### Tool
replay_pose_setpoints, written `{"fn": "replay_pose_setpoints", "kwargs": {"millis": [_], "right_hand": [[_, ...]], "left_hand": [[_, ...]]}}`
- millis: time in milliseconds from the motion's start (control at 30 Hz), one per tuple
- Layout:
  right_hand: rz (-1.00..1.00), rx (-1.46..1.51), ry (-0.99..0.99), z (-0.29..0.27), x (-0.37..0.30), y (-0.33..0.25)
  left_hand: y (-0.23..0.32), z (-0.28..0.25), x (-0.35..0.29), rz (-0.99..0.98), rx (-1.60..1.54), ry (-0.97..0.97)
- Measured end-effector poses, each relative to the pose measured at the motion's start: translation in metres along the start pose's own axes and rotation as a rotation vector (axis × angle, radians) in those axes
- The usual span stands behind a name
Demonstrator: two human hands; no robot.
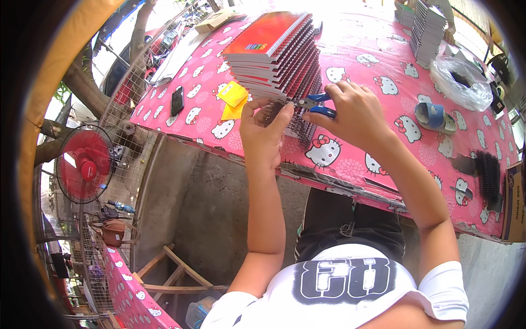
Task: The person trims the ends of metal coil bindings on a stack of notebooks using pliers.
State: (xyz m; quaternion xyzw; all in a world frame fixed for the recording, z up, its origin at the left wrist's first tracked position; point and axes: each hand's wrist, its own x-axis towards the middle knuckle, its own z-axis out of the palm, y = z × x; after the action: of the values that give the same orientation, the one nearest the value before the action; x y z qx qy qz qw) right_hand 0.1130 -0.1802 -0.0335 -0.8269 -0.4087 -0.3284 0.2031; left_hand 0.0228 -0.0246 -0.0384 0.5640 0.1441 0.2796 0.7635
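Observation:
A tall stack of red spiral-bound notebooks stands on the table, its dark wire spirals facing right and toward me. My right hand is closed around the blue handles of small pliers. The pliers' jaws point left and meet the spirals low at the stack's near corner. Just left of the jaws, my left hand pinches a dark wire spiral at that corner. My fingers partly hide what the jaws grip. Yellow paper pieces lie beside the stack, left of my left hand.
A pink patterned cloth covers the table. A black phone lies at left. To the right are a blue tape roll, a plastic bag, black coils and a cardboard box. A red fan stands left.

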Motion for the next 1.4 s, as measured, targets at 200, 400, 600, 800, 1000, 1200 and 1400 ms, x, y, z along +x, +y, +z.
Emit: {"fn": "replay_pose_setpoints", "kwargs": {"millis": [200, 400, 600, 800, 1000, 1200, 1400], "right_hand": [[0.216, 0.084, -0.397, -0.009, 0.002, -0.009], [-0.07, -0.042, 0.118, 0.006, -0.012, 0.009], [0.273, 0.1, -0.581, -0.009, 0.005, -0.009], [0.028, 0.004, -0.112, 0.001, -0.019, 0.004], [0.158, 0.058, -0.405, 0.002, -0.005, -0.004], [0.099, 0.047, -0.273, 0.001, -0.022, 0.008], [0.002, 0.002, -0.135, 0.015, -0.019, 0.009]], "left_hand": [[-0.009, -0.009, 0.005, 0.01, -0.059, 0.007], [-0.008, -0.009, 0.005, -0.039, 0.006, -0.029], [-0.013, -0.008, 0.004, 0.012, 0.045, -0.01], [-0.015, -0.018, 0.006, -0.084, -0.026, -0.046], [-0.019, -0.014, 0.004, -0.059, 0.033, -0.026], [-0.019, -0.018, 0.004, -0.096, 0.01, 0.021], [-0.022, -0.007, -0.001, 0.005, 0.111, -0.009]]}}
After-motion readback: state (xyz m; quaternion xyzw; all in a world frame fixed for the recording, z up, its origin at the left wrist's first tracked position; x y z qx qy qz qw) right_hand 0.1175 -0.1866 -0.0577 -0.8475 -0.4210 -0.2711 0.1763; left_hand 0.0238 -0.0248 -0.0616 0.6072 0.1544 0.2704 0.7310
